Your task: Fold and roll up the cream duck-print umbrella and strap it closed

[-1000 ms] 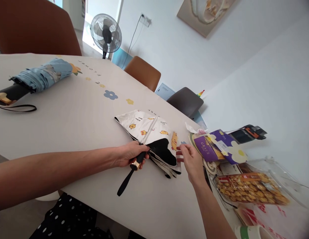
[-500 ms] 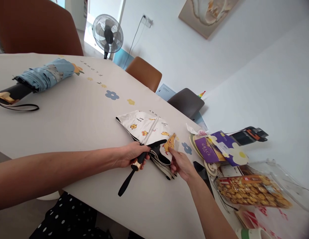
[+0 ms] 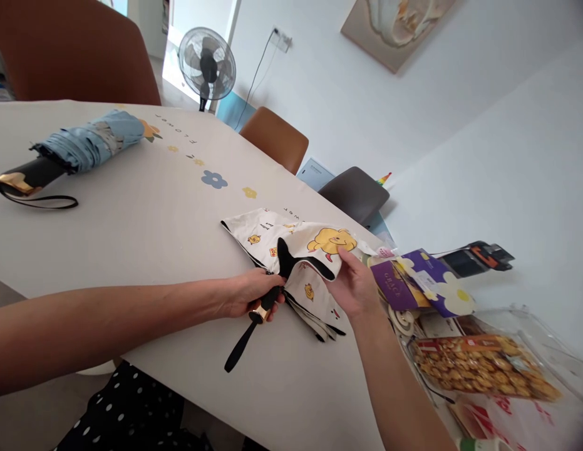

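A white folding umbrella (image 3: 305, 241) with yellow duck prints and a black lining lies partly folded on the table, its panels loose. My left hand (image 3: 256, 294) is wrapped round the top of its black and gold handle, and a black wrist strap hangs toward me. With my right hand (image 3: 357, 282) I pinch the edge of one panel, which bears a large duck, and hold it raised off the other folds. Some fingertips of the right hand are hidden behind the cloth. Far to the left rests a rolled light-blue umbrella (image 3: 91, 144) with a black and gold handle.
The table (image 3: 154, 250) has a white cloth with flower prints. On the right stand a purple box (image 3: 413, 282), a clear bag of cookies (image 3: 483, 366) and other packages. Chairs (image 3: 275, 138) line the far side, with a fan (image 3: 207, 66) beyond.
My right hand has moved up and to the right, lifting the duck-printed panel away and uncovering a fold beneath it. The left hand keeps its hold on the handle.
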`<action>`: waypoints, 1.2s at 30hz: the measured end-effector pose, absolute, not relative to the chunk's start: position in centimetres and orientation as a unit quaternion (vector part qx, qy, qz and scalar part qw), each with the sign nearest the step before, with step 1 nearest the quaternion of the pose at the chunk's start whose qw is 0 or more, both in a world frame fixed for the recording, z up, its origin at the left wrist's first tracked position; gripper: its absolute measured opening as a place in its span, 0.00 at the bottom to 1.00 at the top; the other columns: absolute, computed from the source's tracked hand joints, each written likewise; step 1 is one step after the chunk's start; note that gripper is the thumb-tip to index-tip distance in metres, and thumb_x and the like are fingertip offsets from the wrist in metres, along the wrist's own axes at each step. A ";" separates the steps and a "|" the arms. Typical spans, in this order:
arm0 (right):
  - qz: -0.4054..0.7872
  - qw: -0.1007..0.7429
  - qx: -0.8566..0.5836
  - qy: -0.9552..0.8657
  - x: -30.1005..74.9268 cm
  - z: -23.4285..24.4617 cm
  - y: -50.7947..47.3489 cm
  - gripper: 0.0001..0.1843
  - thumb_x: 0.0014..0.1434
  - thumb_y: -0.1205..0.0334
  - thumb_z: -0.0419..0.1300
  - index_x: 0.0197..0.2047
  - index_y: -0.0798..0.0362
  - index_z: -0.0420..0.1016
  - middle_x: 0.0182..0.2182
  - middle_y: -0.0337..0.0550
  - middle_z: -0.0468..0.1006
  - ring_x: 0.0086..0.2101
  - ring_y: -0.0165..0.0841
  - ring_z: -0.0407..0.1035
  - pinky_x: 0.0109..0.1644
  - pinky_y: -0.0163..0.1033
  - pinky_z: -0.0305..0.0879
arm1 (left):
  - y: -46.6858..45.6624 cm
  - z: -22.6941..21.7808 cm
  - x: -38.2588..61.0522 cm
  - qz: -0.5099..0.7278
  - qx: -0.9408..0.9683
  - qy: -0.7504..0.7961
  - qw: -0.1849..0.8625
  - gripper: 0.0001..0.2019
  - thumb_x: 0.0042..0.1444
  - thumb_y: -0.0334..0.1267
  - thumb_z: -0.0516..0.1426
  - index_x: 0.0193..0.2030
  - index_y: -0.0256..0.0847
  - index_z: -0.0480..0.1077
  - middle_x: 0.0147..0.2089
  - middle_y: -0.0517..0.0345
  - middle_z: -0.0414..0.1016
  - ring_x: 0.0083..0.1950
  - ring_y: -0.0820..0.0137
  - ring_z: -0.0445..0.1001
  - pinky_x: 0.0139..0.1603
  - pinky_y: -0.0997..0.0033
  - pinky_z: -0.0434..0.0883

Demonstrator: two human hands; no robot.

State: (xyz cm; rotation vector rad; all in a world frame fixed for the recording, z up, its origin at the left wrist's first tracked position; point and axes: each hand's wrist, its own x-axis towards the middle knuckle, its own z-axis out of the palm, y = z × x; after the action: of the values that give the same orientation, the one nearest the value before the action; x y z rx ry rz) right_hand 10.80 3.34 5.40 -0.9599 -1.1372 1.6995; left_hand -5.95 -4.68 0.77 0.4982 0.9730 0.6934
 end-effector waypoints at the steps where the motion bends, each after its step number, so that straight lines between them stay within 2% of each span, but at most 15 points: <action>1: 0.686 0.427 -0.369 -0.460 10.2 5.3 3.5 0.11 0.52 0.64 0.59 0.41 0.49 0.72 0.42 0.40 0.77 0.46 0.39 0.69 0.45 0.46 0.71 | -4.7 0.9 -5.9 0.318 0.227 0.458 0.798 0.08 0.54 0.39 0.52 0.28 0.38 0.61 0.20 0.60 0.66 0.15 0.74 0.64 0.15 0.74 0.63; 9: 0.701 0.347 -0.355 -0.511 6.9 5.0 4.2 0.05 0.54 0.64 0.59 0.35 0.55 0.73 0.32 0.41 0.78 0.32 0.34 0.72 0.33 0.41 0.73 | -4.5 0.6 -5.8 0.355 0.238 0.465 0.775 0.16 0.44 0.47 0.61 0.25 0.38 0.61 0.21 0.60 0.66 0.17 0.76 0.63 0.15 0.73 0.63; 13: 0.702 0.354 -0.342 -0.515 6.1 5.5 4.4 0.05 0.53 0.65 0.58 0.34 0.55 0.73 0.30 0.41 0.78 0.30 0.33 0.72 0.32 0.42 0.73 | -4.5 0.4 -5.8 0.362 0.239 0.475 0.766 0.15 0.53 0.47 0.54 0.24 0.38 0.60 0.21 0.60 0.66 0.17 0.75 0.63 0.15 0.73 0.64; 16: 0.701 0.347 -0.341 -0.521 6.0 5.7 4.8 0.06 0.53 0.63 0.57 0.33 0.55 0.73 0.29 0.42 0.78 0.30 0.34 0.72 0.34 0.42 0.73 | -4.6 0.6 -5.9 0.354 0.237 0.477 0.769 0.15 0.56 0.45 0.50 0.24 0.38 0.60 0.21 0.60 0.66 0.16 0.75 0.63 0.15 0.73 0.63; 19: 0.679 0.368 -0.342 -0.535 6.0 5.9 5.3 0.09 0.54 0.59 0.56 0.36 0.54 0.73 0.35 0.44 0.78 0.38 0.36 0.72 0.43 0.46 0.70 | -4.7 0.9 -6.0 0.355 0.235 0.475 0.770 0.14 0.57 0.44 0.50 0.25 0.37 0.60 0.20 0.60 0.65 0.16 0.76 0.62 0.16 0.73 0.64; 22: 0.584 0.425 -0.356 -0.592 6.1 6.4 5.4 0.10 0.53 0.58 0.57 0.40 0.49 0.71 0.43 0.42 0.75 0.46 0.37 0.69 0.50 0.49 0.65 | -4.8 1.1 -6.0 0.354 0.228 0.473 0.774 0.14 0.57 0.44 0.50 0.25 0.37 0.59 0.21 0.61 0.65 0.16 0.77 0.62 0.16 0.74 0.64; 26: 0.368 0.454 -0.363 -0.726 5.9 7.7 4.5 0.09 0.55 0.58 0.56 0.39 0.48 0.73 0.45 0.41 0.74 0.49 0.37 0.66 0.54 0.50 0.60 | -4.7 1.0 -6.1 0.355 0.226 0.467 0.777 0.14 0.57 0.44 0.51 0.25 0.38 0.59 0.21 0.61 0.65 0.17 0.77 0.62 0.17 0.73 0.64; 28: 0.282 0.431 -0.351 -0.782 5.6 8.3 4.0 0.09 0.56 0.57 0.55 0.36 0.49 0.74 0.45 0.42 0.74 0.49 0.36 0.65 0.55 0.49 0.59 | -4.7 0.9 -6.0 0.356 0.227 0.469 0.775 0.14 0.56 0.44 0.51 0.25 0.38 0.60 0.22 0.60 0.65 0.18 0.77 0.63 0.18 0.73 0.64; 31: 0.224 0.370 -0.342 -0.834 5.4 8.4 3.8 0.10 0.58 0.56 0.54 0.35 0.49 0.74 0.44 0.41 0.74 0.47 0.35 0.67 0.54 0.46 0.60 | -4.7 0.7 -6.0 0.354 0.229 0.471 0.775 0.13 0.56 0.44 0.51 0.26 0.37 0.60 0.23 0.60 0.66 0.18 0.76 0.63 0.18 0.73 0.64; 34: 0.200 0.318 -0.354 -0.856 5.6 6.9 4.2 0.14 0.60 0.54 0.51 0.41 0.49 0.74 0.48 0.42 0.73 0.50 0.35 0.65 0.55 0.46 0.59 | -4.7 0.6 -6.1 0.355 0.225 0.463 0.780 0.13 0.56 0.44 0.51 0.27 0.38 0.60 0.23 0.60 0.66 0.18 0.76 0.63 0.18 0.73 0.64; 36: 0.182 0.274 -0.364 -0.871 6.0 5.4 4.5 0.17 0.60 0.53 0.49 0.47 0.49 0.72 0.52 0.44 0.70 0.54 0.37 0.62 0.59 0.47 0.54 | -4.7 0.6 -6.0 0.358 0.226 0.460 0.781 0.13 0.56 0.44 0.51 0.27 0.38 0.60 0.23 0.60 0.65 0.18 0.76 0.63 0.19 0.73 0.64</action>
State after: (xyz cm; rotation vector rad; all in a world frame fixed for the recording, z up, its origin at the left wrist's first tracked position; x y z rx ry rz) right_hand 6.02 4.54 5.38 -0.9784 -2.3425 0.4905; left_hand -6.05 -4.74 0.57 0.4879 0.9927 0.7733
